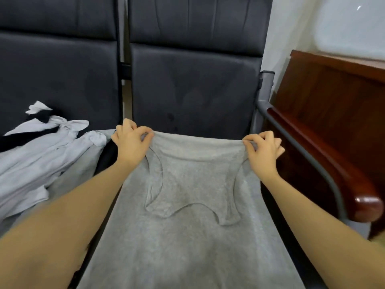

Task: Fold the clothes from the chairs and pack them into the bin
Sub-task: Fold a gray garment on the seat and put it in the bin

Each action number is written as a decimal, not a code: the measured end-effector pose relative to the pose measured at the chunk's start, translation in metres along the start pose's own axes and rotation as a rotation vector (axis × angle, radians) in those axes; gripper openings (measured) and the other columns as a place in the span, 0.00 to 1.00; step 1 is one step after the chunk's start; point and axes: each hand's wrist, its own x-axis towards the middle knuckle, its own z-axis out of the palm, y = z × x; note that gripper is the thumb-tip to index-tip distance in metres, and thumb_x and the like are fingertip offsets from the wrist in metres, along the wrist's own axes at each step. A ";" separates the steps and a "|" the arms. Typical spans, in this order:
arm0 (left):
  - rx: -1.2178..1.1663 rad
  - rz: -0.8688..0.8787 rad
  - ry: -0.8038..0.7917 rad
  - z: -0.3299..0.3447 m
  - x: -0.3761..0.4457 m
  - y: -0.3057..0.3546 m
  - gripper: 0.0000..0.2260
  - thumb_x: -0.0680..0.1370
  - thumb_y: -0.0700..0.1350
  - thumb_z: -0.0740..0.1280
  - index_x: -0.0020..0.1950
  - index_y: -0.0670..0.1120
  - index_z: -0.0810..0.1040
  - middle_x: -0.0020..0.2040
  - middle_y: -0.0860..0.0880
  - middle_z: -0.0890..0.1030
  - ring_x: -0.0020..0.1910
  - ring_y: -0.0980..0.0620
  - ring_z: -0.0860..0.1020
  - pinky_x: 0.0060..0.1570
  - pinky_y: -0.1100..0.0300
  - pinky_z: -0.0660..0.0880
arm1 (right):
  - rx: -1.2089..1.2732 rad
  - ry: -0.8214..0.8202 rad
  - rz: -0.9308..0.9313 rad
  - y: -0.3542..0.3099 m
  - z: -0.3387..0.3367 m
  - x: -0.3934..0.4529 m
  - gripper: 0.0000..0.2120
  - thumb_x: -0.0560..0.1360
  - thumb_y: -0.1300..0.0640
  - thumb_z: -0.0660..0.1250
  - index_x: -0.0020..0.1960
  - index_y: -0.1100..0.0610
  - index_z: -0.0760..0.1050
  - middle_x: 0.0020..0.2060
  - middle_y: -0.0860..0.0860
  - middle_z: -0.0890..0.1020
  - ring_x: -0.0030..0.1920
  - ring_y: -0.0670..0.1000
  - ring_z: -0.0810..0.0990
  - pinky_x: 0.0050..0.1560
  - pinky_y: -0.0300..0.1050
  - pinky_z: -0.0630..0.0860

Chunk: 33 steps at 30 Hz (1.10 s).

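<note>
I see both arms reaching forward over the right chair, hands well apart and level with each other. My left hand pinches the far left corner of the grey top between thumb and forefinger, the other fingers curled up behind. My right hand pinches the far right corner the same way, its outer fingers spread toward the armrest. Between the two hands the folded edge runs nearly straight and taut. The top lies on the seat, its neckline and armholes folded over toward me and lying flat on the body of the cloth, which runs down to the bottom of my view. On the left chair a white garment with black parts lies crumpled, just beside the grey top. I see no bin in view.
</note>
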 end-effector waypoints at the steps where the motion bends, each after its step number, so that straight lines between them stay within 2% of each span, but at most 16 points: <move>1: -0.014 -0.009 0.002 -0.010 -0.007 0.004 0.08 0.76 0.51 0.68 0.47 0.49 0.83 0.47 0.48 0.63 0.50 0.43 0.65 0.54 0.52 0.57 | 0.020 -0.004 0.016 -0.004 -0.010 -0.007 0.05 0.77 0.56 0.65 0.47 0.50 0.80 0.46 0.47 0.66 0.50 0.49 0.60 0.51 0.43 0.51; 8: -0.019 -0.054 -0.047 -0.080 -0.085 0.022 0.09 0.74 0.54 0.70 0.45 0.50 0.84 0.46 0.48 0.65 0.50 0.46 0.65 0.53 0.55 0.54 | 0.135 -0.061 0.168 -0.019 -0.076 -0.091 0.04 0.77 0.54 0.66 0.48 0.48 0.80 0.47 0.46 0.69 0.52 0.48 0.62 0.52 0.41 0.51; 11: -0.029 -0.072 -0.056 -0.108 -0.121 0.029 0.09 0.74 0.53 0.70 0.45 0.49 0.84 0.47 0.48 0.66 0.50 0.47 0.64 0.52 0.56 0.53 | 0.201 -0.104 0.194 -0.020 -0.105 -0.122 0.05 0.77 0.54 0.66 0.48 0.48 0.81 0.48 0.46 0.69 0.53 0.47 0.61 0.59 0.45 0.57; 14: -0.037 -0.085 -0.065 -0.130 -0.155 0.034 0.10 0.75 0.54 0.69 0.45 0.48 0.83 0.47 0.48 0.66 0.52 0.46 0.66 0.52 0.56 0.53 | 0.245 -0.137 0.195 -0.019 -0.129 -0.150 0.04 0.76 0.54 0.67 0.46 0.47 0.81 0.47 0.44 0.69 0.54 0.47 0.62 0.63 0.55 0.63; 19: -0.014 -0.079 -0.094 -0.150 -0.204 0.023 0.16 0.76 0.58 0.65 0.43 0.46 0.83 0.46 0.48 0.67 0.49 0.47 0.65 0.52 0.55 0.53 | 0.273 -0.209 0.188 -0.013 -0.149 -0.200 0.05 0.74 0.55 0.69 0.41 0.47 0.81 0.48 0.47 0.72 0.54 0.47 0.62 0.62 0.55 0.61; 22: -0.003 -0.097 -0.092 -0.154 -0.229 0.016 0.17 0.76 0.57 0.65 0.42 0.45 0.83 0.44 0.48 0.67 0.48 0.47 0.65 0.50 0.55 0.54 | 0.289 -0.277 0.237 -0.008 -0.152 -0.225 0.05 0.74 0.55 0.70 0.41 0.48 0.81 0.49 0.47 0.72 0.58 0.50 0.63 0.63 0.53 0.59; 24: 0.031 -0.095 -0.093 -0.152 -0.247 0.010 0.22 0.75 0.61 0.59 0.43 0.45 0.83 0.43 0.48 0.68 0.47 0.46 0.66 0.49 0.54 0.55 | 0.272 -0.307 0.241 -0.003 -0.151 -0.240 0.04 0.75 0.55 0.69 0.42 0.48 0.81 0.50 0.46 0.72 0.59 0.52 0.63 0.62 0.52 0.56; 26: 0.092 -0.071 -0.112 -0.149 -0.261 0.007 0.26 0.74 0.63 0.53 0.44 0.47 0.83 0.43 0.49 0.69 0.47 0.44 0.67 0.48 0.52 0.58 | 0.146 -0.315 0.200 0.001 -0.148 -0.248 0.04 0.76 0.53 0.66 0.48 0.46 0.80 0.55 0.45 0.71 0.62 0.52 0.63 0.59 0.47 0.54; 28: 0.157 -0.029 -0.144 -0.143 -0.263 0.011 0.25 0.74 0.61 0.51 0.46 0.49 0.83 0.45 0.48 0.72 0.48 0.41 0.69 0.48 0.49 0.61 | -0.020 -0.339 0.134 0.001 -0.140 -0.248 0.10 0.78 0.50 0.63 0.58 0.45 0.77 0.62 0.45 0.70 0.66 0.52 0.62 0.60 0.46 0.52; 30: 0.197 0.029 -0.218 -0.135 -0.253 0.021 0.25 0.74 0.60 0.50 0.49 0.49 0.83 0.51 0.45 0.76 0.51 0.39 0.70 0.49 0.47 0.64 | -0.115 -0.428 0.081 -0.004 -0.128 -0.241 0.17 0.79 0.49 0.60 0.68 0.46 0.70 0.69 0.46 0.68 0.70 0.51 0.61 0.65 0.48 0.52; 32: 0.250 0.084 -0.446 -0.125 -0.241 0.031 0.28 0.75 0.62 0.47 0.62 0.50 0.78 0.64 0.43 0.73 0.62 0.39 0.68 0.58 0.46 0.64 | -0.150 -0.612 0.053 -0.009 -0.109 -0.238 0.21 0.81 0.48 0.55 0.74 0.48 0.62 0.74 0.48 0.62 0.74 0.52 0.58 0.71 0.52 0.52; 33: 0.292 0.095 -0.585 -0.116 -0.239 0.031 0.28 0.77 0.63 0.47 0.71 0.51 0.69 0.72 0.43 0.65 0.70 0.40 0.62 0.65 0.46 0.59 | -0.160 -0.709 0.052 -0.011 -0.099 -0.240 0.23 0.82 0.47 0.52 0.76 0.49 0.57 0.76 0.49 0.57 0.75 0.52 0.54 0.72 0.53 0.50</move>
